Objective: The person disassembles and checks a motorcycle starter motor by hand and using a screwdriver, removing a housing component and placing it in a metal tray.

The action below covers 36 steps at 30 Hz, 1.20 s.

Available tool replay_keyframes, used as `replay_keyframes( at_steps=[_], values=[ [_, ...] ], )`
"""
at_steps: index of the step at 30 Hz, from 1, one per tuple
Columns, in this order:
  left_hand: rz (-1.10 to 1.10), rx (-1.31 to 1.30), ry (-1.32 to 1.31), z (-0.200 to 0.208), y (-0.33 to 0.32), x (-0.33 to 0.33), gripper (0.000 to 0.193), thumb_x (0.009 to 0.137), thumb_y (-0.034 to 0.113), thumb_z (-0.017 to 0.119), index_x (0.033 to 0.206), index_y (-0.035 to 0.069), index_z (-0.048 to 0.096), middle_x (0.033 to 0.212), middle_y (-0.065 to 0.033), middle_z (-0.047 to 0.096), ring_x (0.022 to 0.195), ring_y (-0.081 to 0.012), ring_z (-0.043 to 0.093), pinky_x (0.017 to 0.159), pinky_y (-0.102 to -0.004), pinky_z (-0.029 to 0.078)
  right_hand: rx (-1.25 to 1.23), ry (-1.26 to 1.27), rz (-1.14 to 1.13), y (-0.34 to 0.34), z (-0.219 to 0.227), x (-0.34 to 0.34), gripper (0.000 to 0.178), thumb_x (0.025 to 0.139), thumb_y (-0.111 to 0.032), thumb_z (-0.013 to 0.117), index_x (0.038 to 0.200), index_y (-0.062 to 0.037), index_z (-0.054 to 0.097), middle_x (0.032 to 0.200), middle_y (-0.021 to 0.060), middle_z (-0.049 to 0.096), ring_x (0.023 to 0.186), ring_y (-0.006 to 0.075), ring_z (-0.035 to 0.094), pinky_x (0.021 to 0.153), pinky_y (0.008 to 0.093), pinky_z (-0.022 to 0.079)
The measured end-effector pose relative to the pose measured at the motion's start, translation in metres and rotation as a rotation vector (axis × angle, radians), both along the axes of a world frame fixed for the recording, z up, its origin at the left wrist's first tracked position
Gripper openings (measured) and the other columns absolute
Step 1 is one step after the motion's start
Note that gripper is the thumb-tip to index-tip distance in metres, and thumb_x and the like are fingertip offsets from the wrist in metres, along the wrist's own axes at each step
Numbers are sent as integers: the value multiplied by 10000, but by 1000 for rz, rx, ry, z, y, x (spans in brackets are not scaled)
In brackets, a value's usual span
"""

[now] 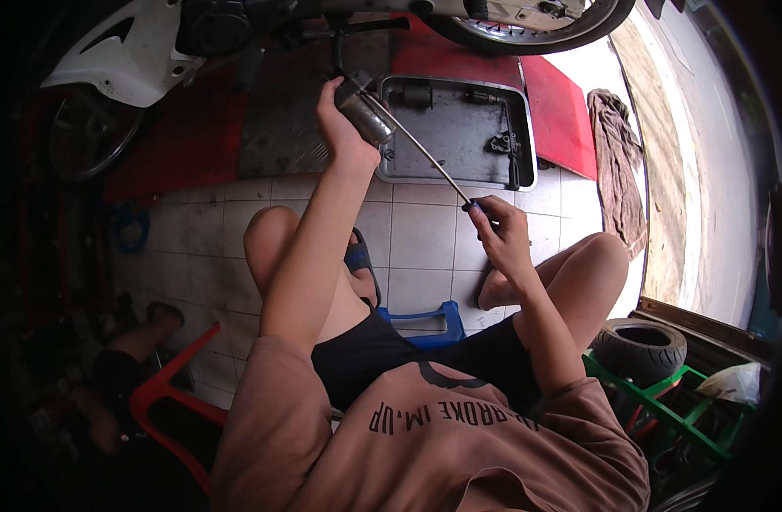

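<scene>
My left hand [338, 128] is wrapped round a grey metal cylinder-shaped part [372, 121], above the left edge of a black tray [459, 181]. My right hand [498, 224] is closed on the dark blue handle of a long screwdriver [427, 155]. Its thin shaft slants up and left across the cylinder, and the tip is hard to make out there. Dark loose parts [502, 141] and a black cylinder [416, 96] lie in the tray.
A motorbike's wheel [540, 38] and white fairing [122, 55] stand beyond a red platform [561, 111]. A brown cloth [614, 162] lies to the right, above a tyre [640, 346] on a green rack [677, 410]. Someone sits at lower left near a red chair [173, 375].
</scene>
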State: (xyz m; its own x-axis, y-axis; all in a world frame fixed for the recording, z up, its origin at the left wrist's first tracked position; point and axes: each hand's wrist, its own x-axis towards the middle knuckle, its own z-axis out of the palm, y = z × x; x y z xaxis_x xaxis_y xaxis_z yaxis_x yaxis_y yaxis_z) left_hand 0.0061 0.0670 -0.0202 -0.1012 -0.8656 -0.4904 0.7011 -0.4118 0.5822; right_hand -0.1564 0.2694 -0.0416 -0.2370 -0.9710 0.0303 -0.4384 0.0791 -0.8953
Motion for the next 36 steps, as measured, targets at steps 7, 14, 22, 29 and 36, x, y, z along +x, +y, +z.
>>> replay_keyframes(
  at_steps=[7,14,22,29,36],
  values=[
    [-1,-11,7,1,-2,3,388,807,437,528,839,59,610,703,-87,610,662,-242,611,669,-360,499,78,-60,-33,6,1,-4,253,791,-152,748,940,36,667,670,111,655,532,150,604,540,248,473],
    [0,4,0,-1,-5,7,391,810,440,516,840,62,610,711,-88,609,673,-245,605,687,-374,494,-134,200,-4,2,9,2,233,755,-88,720,950,18,648,743,124,647,595,203,633,581,273,490],
    [44,142,92,-2,-5,8,376,840,425,480,893,73,604,789,-96,604,718,-244,582,732,-391,475,-413,153,-1,5,20,2,279,647,-11,633,925,-5,624,862,134,625,682,231,651,606,288,509],
    [8,232,120,-9,2,-1,397,865,430,459,911,61,599,841,-94,606,734,-239,580,732,-381,487,-711,464,228,13,26,-4,212,525,-118,661,728,-68,628,847,98,615,525,173,530,468,277,429],
    [-49,215,91,-18,-2,-1,409,873,424,438,904,49,599,805,-102,603,727,-249,580,716,-378,490,-641,448,380,18,29,-4,132,574,-65,672,609,-63,545,730,16,615,544,175,498,475,283,400]
  ],
)
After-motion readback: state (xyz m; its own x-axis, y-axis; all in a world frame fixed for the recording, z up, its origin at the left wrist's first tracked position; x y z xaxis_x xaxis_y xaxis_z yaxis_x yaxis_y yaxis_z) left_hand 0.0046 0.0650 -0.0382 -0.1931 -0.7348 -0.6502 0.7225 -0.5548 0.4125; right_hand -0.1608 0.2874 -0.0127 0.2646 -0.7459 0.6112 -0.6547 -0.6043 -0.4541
